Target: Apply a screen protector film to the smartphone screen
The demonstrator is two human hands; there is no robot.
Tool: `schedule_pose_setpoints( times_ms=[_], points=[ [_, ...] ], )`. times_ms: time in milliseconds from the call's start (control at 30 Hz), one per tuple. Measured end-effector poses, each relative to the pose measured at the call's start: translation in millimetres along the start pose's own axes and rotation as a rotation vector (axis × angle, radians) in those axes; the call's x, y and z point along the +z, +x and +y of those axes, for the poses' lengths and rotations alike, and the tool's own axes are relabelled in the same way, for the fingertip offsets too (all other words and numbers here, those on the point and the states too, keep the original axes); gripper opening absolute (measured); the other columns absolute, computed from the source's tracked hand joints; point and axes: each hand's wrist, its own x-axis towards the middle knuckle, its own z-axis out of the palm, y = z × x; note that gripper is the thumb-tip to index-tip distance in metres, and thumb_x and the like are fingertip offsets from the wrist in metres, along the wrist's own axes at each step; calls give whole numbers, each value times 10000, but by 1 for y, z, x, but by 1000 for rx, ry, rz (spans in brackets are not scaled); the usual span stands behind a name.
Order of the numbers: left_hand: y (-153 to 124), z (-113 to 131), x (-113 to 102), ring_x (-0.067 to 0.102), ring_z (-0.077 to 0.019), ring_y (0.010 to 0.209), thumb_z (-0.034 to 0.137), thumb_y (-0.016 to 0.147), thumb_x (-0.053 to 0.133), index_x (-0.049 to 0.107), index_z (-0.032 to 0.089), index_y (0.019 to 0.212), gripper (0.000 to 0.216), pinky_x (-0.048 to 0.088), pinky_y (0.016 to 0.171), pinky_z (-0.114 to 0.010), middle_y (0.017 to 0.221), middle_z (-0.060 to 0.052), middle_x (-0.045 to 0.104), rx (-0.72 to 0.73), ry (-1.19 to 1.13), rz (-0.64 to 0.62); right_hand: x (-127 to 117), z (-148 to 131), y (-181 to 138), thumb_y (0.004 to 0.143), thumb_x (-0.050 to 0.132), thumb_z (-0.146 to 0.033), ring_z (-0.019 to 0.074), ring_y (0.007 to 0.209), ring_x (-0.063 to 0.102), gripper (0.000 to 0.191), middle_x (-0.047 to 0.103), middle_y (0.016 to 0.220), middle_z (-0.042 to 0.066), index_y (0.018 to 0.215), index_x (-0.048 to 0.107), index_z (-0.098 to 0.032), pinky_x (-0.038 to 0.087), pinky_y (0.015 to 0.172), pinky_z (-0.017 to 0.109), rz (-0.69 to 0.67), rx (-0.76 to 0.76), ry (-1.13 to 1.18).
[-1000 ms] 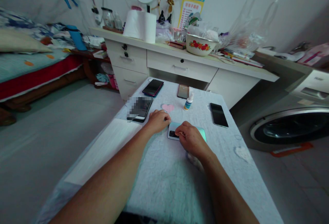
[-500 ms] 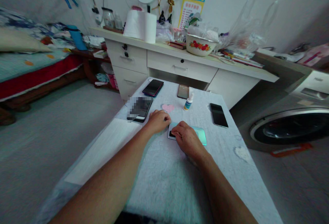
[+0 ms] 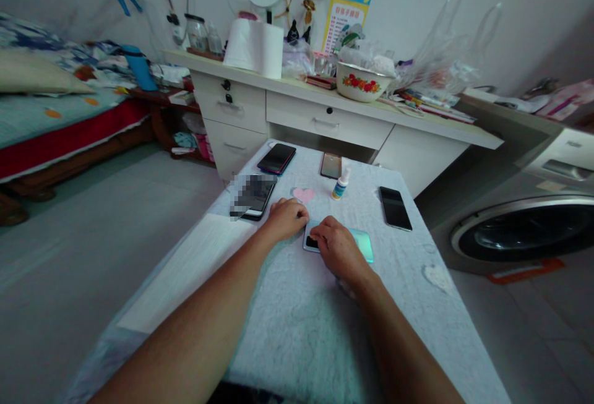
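Observation:
A phone with a shiny mint-green back (image 3: pixel 364 244) lies face down on the cloth-covered table, its dark camera block at the left end. Over that end is my right hand (image 3: pixel 336 246), fingers pinched together against the camera block; what they pinch is too small to make out. Beside the phone's upper left corner rests my left hand (image 3: pixel 286 218), its fingers curled closed and their contents hidden. A small white spray bottle (image 3: pixel 340 185) with a blue and yellow label stands just beyond the phone.
Around the table lie a black phone (image 3: pixel 395 208) at right, a dark phone (image 3: pixel 277 158) at far left, a partly blurred phone (image 3: pixel 260 200) and a brownish phone or case (image 3: pixel 331 166). A white desk (image 3: pixel 306 91) stands behind; a washing machine (image 3: pixel 524 231) is at right.
My right fingers have shifted very slightly on the camera block. The left hand, the phone and the other things stay where they were.

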Motion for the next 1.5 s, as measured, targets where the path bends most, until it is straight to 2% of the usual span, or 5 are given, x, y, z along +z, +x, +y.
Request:
schedule_pose_setpoints(
  times_ms=[233,533,1000,1267,1500],
  points=[
    [1,-2,2,565,-245,1007,328,790,555,723,243,805,189,393,874,-371,997,-26,699,-5,-11,9,-7,6,-5,851,510,-56,119,765,541,225,559,872,39,867,710,-157,392,729,226,-5,66,-53],
    [2,-3,3,571,-243,987,321,801,531,723,241,805,209,399,838,-363,989,-32,701,14,3,15,4,0,0,911,490,-86,118,797,549,229,557,881,45,893,709,-152,413,759,220,11,-18,-3],
    [3,-5,5,558,-242,1006,317,795,526,725,246,828,214,387,868,-368,996,-25,699,13,-1,13,8,-7,3,906,508,-85,126,830,542,209,563,912,49,899,708,-148,424,787,230,1,-83,37],
    [1,-4,2,569,-237,989,327,777,555,722,243,790,188,399,858,-355,985,-24,704,11,-26,20,-3,-4,0,908,483,-90,116,793,537,227,546,878,39,891,702,-148,403,761,219,-32,-7,-2],
    [1,-2,1,579,-239,985,329,782,563,724,245,788,182,402,866,-360,976,-24,703,0,-20,6,-11,2,-5,843,500,-55,117,759,533,218,554,863,37,873,695,-148,377,728,228,-36,60,-34]
  ],
)
